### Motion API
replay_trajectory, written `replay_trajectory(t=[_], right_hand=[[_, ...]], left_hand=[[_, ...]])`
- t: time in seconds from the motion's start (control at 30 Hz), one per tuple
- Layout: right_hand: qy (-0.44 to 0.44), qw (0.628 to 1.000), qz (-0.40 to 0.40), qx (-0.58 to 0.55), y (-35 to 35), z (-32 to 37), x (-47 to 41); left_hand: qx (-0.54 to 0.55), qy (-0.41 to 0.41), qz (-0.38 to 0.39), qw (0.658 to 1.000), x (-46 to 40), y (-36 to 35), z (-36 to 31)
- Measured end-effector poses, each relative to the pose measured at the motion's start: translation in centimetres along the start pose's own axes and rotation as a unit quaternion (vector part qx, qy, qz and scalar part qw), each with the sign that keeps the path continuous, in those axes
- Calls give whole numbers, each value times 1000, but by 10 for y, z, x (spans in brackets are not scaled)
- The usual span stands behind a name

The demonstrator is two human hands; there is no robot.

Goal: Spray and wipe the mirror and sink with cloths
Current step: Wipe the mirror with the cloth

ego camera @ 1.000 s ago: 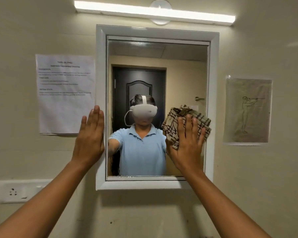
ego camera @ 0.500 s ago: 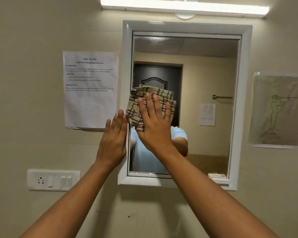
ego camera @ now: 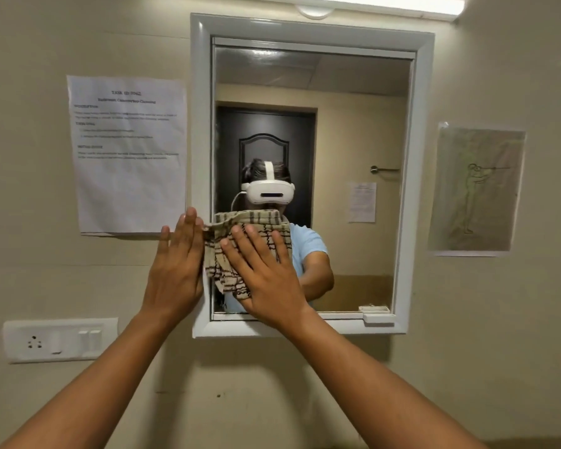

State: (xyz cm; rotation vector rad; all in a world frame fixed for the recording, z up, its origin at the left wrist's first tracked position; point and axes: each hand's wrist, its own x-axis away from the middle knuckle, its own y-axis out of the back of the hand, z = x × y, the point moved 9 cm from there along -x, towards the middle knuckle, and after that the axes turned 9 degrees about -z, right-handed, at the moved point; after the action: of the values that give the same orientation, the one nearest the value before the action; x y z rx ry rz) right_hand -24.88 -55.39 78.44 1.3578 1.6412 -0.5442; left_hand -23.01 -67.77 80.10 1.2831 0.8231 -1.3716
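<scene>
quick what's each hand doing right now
Left hand: open, flat against the mirror frame, holding nothing.
Right hand: open, straight fingers pressing the checked cloth against the mirror.

Small washroom or bathroom, probably in office or institutional building rather than home. White-framed wall mirror (ego camera: 311,176) on plain beige wall (ego camera: 483,319), tube light (ego camera: 370,3) directly above. Mirror reflects dark panelled door (ego camera: 266,150), towel rail (ego camera: 384,170), false-ceiling tiles. Printed task sheet (ego camera: 130,153) taped left of mirror, heading blurred, seems to mention bathroom cleaning. Line drawing (ego camera: 475,189) taped on right. White switch-and-socket plate (ego camera: 60,340) low on left wall. Small white soap dish (ego camera: 379,317) on mirror frame ledge.
</scene>
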Motion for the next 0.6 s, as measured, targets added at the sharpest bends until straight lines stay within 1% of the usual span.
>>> replay_trajectory(t=[0.07,0.17,0.4,0.53,0.6], right_hand=[[29,1000,8,6,4,-11,10],[16,1000,-3,15,19,-47,16],[-101,992,-9,69,50,-151,28],[-179,981,-37,64,61,-183,62],[-200,976,-35,75,62,-189,81]], left_hand=[[-16,0,6,1000,1,-1,0],[-24,9,15,1000,3,-4,-1],[-36,18,18,999,0,-6,-6],[-37,18,19,999,-1,-6,-8],[-36,19,19,999,-1,-6,-8]])
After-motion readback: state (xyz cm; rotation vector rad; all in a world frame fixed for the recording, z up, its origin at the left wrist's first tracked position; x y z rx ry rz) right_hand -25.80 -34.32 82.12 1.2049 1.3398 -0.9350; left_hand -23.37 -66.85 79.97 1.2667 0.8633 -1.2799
